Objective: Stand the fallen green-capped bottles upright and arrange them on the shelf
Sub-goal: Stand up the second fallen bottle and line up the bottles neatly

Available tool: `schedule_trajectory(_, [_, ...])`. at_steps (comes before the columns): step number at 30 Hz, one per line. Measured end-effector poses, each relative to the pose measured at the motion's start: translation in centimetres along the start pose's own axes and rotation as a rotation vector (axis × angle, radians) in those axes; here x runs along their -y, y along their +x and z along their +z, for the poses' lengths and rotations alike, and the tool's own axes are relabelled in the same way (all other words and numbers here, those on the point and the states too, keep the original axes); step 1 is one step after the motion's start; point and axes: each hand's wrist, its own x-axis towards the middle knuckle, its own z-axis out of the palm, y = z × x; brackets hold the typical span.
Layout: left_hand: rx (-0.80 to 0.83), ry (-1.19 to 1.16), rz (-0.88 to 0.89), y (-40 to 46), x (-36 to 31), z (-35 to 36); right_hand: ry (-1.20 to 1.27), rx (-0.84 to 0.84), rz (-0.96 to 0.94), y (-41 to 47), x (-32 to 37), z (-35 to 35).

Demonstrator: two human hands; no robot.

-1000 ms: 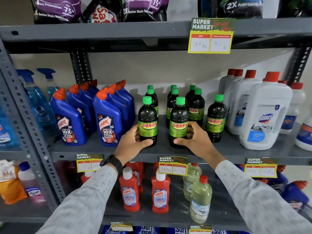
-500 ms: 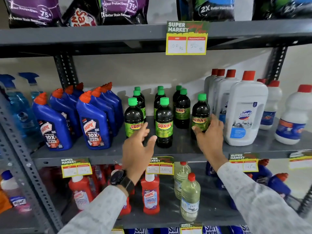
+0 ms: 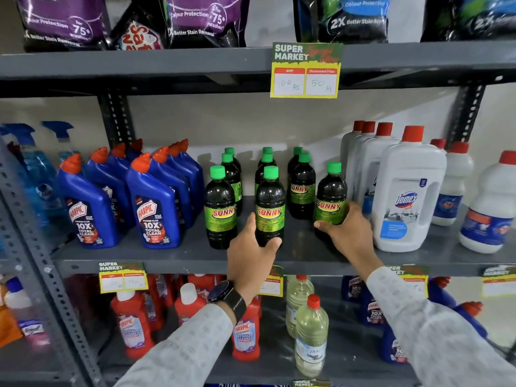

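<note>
Several dark green-capped SUNNY bottles stand upright in three rows on the grey middle shelf (image 3: pixel 301 251). My left hand (image 3: pixel 251 255) wraps around the base of the front middle bottle (image 3: pixel 270 205). My right hand (image 3: pixel 347 233) grips the lower part of the front right bottle (image 3: pixel 331 199). The front left bottle (image 3: pixel 220 208) stands free, untouched. None of the green-capped bottles lies on its side.
Blue Harpic bottles (image 3: pixel 155 208) crowd the left of the shelf. White Domex jugs (image 3: pixel 406 202) stand close on the right. A price tag (image 3: pixel 305 71) hangs from the shelf above. Red Harpic bottles (image 3: pixel 132 325) and clear bottles (image 3: pixel 311 333) fill the shelf below.
My left hand moved from open air in front of the shelf onto the front middle bottle. My right hand closed around the front right bottle's base.
</note>
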Motion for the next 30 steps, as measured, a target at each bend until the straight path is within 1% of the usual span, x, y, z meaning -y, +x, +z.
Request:
schedule_trajectory(3, [0.144, -0.111, -0.01, 1.1, -0.3, 0.2, -0.001, 0.011, -0.026, -0.2, -0.3, -0.1])
schedule_trajectory(5, [0.201, -0.157, -0.019, 2.0, 0.0, 0.1, 0.001, 0.034, -0.042, -0.3, -0.3, -0.4])
schedule_trajectory(7, [0.223, -0.169, -0.034, 2.6, 0.3, -0.1, 0.02, 0.082, -0.056, -0.4, -0.3, -0.7])
schedule_trajectory(11, [0.168, -0.163, -0.016, 2.9, 1.2, 0.0, 0.051, 0.186, -0.095, -0.9, -0.4, -1.1])
schedule_trajectory(16, [0.096, -0.181, 0.009, 2.7, 2.1, 0.6, 0.067, 0.244, -0.131, -1.5, -0.7, -1.2])
schedule_trajectory(21, [0.082, -0.199, 0.014, 2.8, 2.4, 0.8, 0.067, 0.241, -0.158, -1.7, -0.8, -1.1])
schedule_trajectory(26, [0.067, -0.205, 0.024, 2.7, 2.4, 0.9, 0.073, 0.189, -0.154, -2.3, -0.8, -0.7])
schedule_trajectory(30, [0.062, -0.205, 0.029, 2.5, 2.5, 1.0, 0.08, 0.188, -0.145, -2.6, -0.6, -0.5])
